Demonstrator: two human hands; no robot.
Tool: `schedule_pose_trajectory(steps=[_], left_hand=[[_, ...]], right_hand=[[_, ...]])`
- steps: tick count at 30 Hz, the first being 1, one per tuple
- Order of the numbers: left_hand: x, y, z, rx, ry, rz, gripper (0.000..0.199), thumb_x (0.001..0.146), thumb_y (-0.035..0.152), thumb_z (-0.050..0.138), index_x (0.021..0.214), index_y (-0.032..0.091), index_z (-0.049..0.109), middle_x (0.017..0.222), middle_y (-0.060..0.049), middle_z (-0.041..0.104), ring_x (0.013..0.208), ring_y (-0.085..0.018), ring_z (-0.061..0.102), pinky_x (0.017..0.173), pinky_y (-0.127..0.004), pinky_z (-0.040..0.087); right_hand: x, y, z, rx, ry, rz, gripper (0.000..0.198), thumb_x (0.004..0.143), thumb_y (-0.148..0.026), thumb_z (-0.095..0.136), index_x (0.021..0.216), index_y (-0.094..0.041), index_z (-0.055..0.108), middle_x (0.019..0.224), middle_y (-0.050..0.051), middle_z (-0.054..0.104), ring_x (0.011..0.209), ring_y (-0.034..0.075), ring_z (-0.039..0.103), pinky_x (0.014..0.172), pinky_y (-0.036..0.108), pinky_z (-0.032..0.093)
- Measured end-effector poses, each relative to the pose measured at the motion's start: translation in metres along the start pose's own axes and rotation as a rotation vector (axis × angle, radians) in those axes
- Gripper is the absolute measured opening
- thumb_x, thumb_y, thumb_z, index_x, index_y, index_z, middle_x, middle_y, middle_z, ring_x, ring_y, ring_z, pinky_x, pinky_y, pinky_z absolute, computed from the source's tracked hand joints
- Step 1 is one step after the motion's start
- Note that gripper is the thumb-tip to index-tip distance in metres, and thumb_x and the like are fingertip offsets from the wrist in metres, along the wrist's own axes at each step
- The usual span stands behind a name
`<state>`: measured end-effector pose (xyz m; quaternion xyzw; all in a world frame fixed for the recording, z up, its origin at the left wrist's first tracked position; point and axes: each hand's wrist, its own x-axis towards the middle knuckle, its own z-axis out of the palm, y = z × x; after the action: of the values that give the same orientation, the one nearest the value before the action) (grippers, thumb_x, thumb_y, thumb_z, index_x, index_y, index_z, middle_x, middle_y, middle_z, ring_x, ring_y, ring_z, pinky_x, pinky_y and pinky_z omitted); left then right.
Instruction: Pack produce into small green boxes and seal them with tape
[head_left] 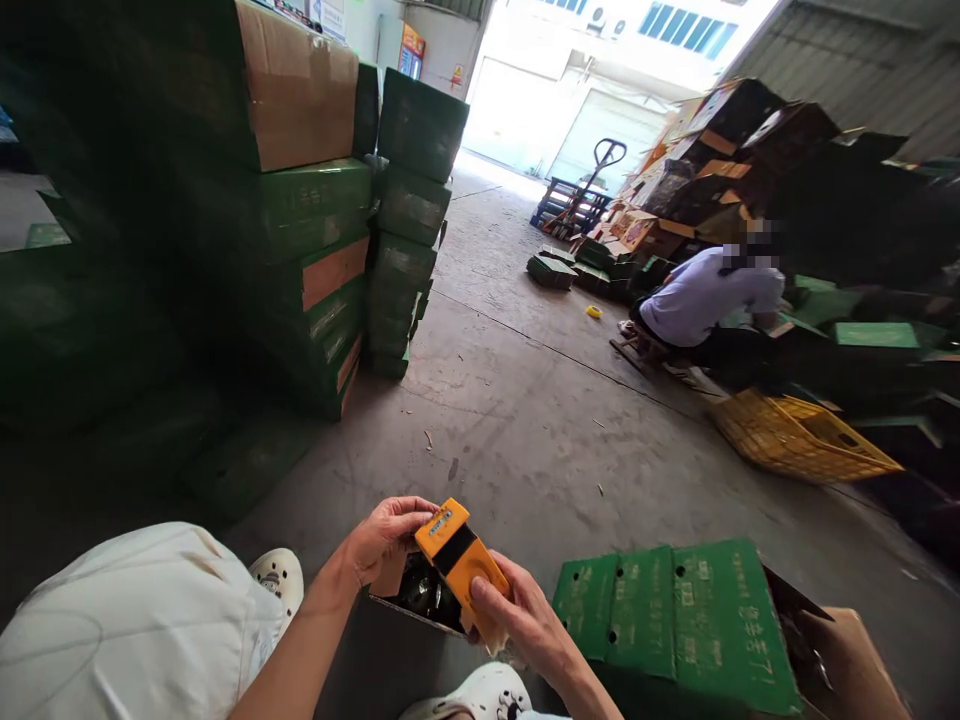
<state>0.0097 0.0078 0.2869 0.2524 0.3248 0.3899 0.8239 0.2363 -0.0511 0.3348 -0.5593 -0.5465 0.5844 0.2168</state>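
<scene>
Plainly, the orange item (463, 570), with its dark band, is the thing most at risk; it is tilted above the open box (412, 612), gripped by the right hand (529, 620), whose thumb presses its face, while the left hand (394, 540) pinches its upper end with the fingertips; how firmly cannot be told. Should the right thumb slide, the left's small pinch would probably not steady it, and it could drop onto the dark glossy contents (424, 590) of the open box; squeezing too hard might dent it, if its walls are as thin as they look. A white shoe (281, 580) left of the open box and another shoe (487, 690) on its near side could nudge it with a careless step; the green carton (675, 610), right of the open box, might catch the right forearm on a wide swing.
</scene>
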Motion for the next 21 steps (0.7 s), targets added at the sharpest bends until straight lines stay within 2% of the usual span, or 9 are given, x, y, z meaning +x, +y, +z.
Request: schedule_pose_trajectory(steps=[5,9,13,18,21], left_hand=[[0.014,-0.018,-0.002,0.075,0.134,0.09,0.05,0.057,0.051,0.097,0.081,0.013,0.076,0.077,-0.005,0.074,0.064,-0.014,0.064,0.064,-0.024,0.048],[0.025,-0.036,0.001,0.165,0.294,0.21,0.048,0.06,0.058,0.092,0.076,0.015,0.076,0.071,-0.003,0.072,0.061,-0.013,0.061,0.059,-0.023,0.044],[0.029,-0.037,-0.003,0.209,0.441,0.298,0.047,0.064,0.059,0.087,0.075,0.016,0.074,0.067,-0.001,0.069,0.059,-0.012,0.058,0.058,-0.022,0.042],[0.029,-0.014,-0.041,0.196,0.761,0.437,0.051,0.061,0.062,0.085,0.08,0.017,0.068,0.056,0.003,0.062,0.051,-0.01,0.053,0.055,-0.021,0.039],[0.025,-0.01,-0.058,0.338,0.78,0.456,0.048,0.075,0.062,0.078,0.089,0.018,0.069,0.055,0.002,0.064,0.053,-0.014,0.061,0.06,-0.023,0.044]], right_hand=[[0.001,-0.006,-0.004,0.222,-0.06,0.138,0.066,0.076,-0.076,0.073,0.101,-0.016,0.066,0.078,0.001,0.059,0.061,0.013,0.055,0.054,0.024,0.05],[0.002,-0.002,-0.013,0.252,-0.032,0.224,0.068,0.077,-0.078,0.072,0.106,-0.017,0.067,0.075,-0.001,0.059,0.057,0.012,0.052,0.05,0.023,0.047],[-0.003,-0.001,-0.03,0.092,-0.014,0.211,0.068,0.074,-0.079,0.074,0.102,-0.017,0.072,0.085,0.003,0.066,0.074,0.016,0.058,0.062,0.024,0.047],[-0.015,0.002,-0.045,-0.164,-0.072,0.258,0.064,0.076,-0.079,0.07,0.096,-0.017,0.073,0.085,0.004,0.068,0.077,0.018,0.059,0.064,0.024,0.045],[-0.017,0.008,-0.045,-0.266,-0.066,0.258,0.064,0.079,-0.079,0.066,0.093,-0.017,0.071,0.081,0.003,0.066,0.074,0.017,0.057,0.061,0.024,0.041]])
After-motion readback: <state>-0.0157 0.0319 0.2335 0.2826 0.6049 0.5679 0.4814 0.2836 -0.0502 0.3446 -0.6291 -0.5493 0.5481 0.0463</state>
